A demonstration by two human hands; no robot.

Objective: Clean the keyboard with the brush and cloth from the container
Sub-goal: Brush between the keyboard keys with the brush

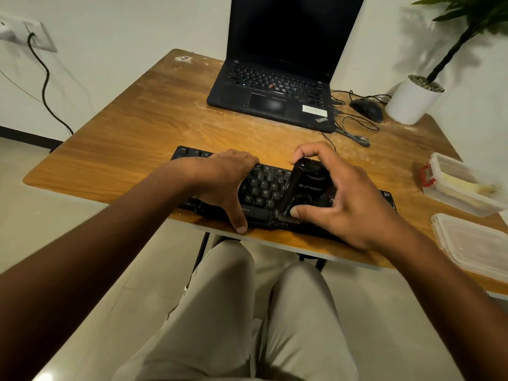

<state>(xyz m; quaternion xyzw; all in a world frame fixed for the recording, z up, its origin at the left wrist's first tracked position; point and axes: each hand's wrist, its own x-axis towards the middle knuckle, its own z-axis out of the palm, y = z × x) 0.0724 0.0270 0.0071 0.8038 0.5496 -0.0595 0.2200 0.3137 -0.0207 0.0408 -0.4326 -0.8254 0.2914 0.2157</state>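
From the head view, the main risk is the keyboard (264, 193) itself: it lies along the near edge of the wooden surface (132, 138), with its front seeming to reach that edge, so a hard sweep toward the person could likely nudge it off unless it is held firmly. Pressing the brush (302, 188) too steeply could also catch a keycap or flick dust onto the lap. The left hand (228, 182) lies flat across the left half of the keys, fingers spread and thumb hooked over the front rim, gripping nothing but pinning the board down. The right hand (338, 196) is curled around the black brush, fingertips on its far end and thumb on its near end, the body tilted with its lower end at the bottom row of keys. The open container (461, 188) sits well apart at the right, something pale inside, perhaps the cloth; its lid (475, 243) lies nearer, just beside it.
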